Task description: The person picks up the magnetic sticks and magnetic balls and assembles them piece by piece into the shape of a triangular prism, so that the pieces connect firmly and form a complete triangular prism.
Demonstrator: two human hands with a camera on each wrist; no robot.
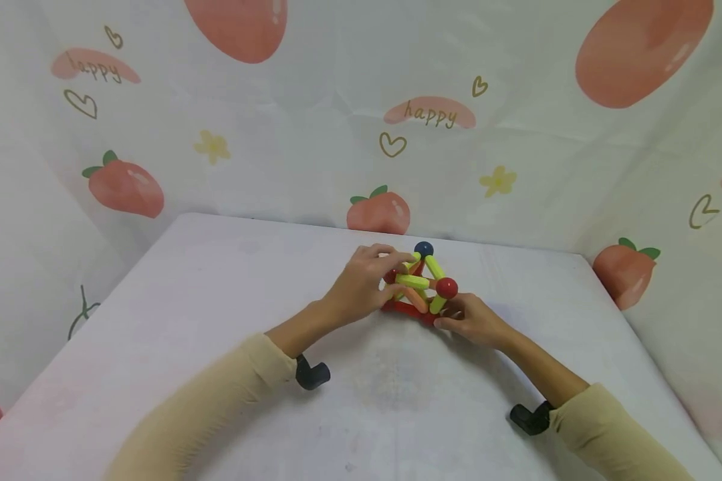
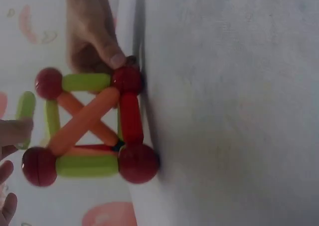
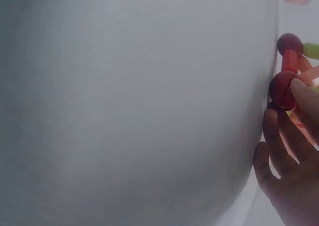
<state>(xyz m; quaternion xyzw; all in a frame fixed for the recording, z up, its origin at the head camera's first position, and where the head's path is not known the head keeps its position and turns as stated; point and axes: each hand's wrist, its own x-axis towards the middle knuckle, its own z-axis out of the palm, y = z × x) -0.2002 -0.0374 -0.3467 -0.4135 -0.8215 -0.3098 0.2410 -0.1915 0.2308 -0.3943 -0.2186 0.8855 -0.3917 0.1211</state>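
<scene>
A frame of magnetic rods and balls (image 1: 406,308) stands on the table, with yellow-green, orange and red rods joining red balls and one dark blue ball (image 1: 424,249). My left hand (image 1: 364,282) is at its upper left. Between thumb and finger it pinches a loose yellow-green rod (image 2: 26,117), held just above the frame's top side, between two upper red balls (image 2: 49,84). On the lower right, my right hand (image 1: 474,321) grips a bottom red ball (image 3: 284,90), thumb on one side and a finger on the other. Crossed orange rods (image 2: 84,120) fill the near face.
The white table (image 1: 265,267) extends around the frame on all sides. Behind it hangs a fruit-printed cloth (image 1: 313,113), which also comes down along both sides. Dark wrist mounts (image 1: 311,374) stick out below both sleeves.
</scene>
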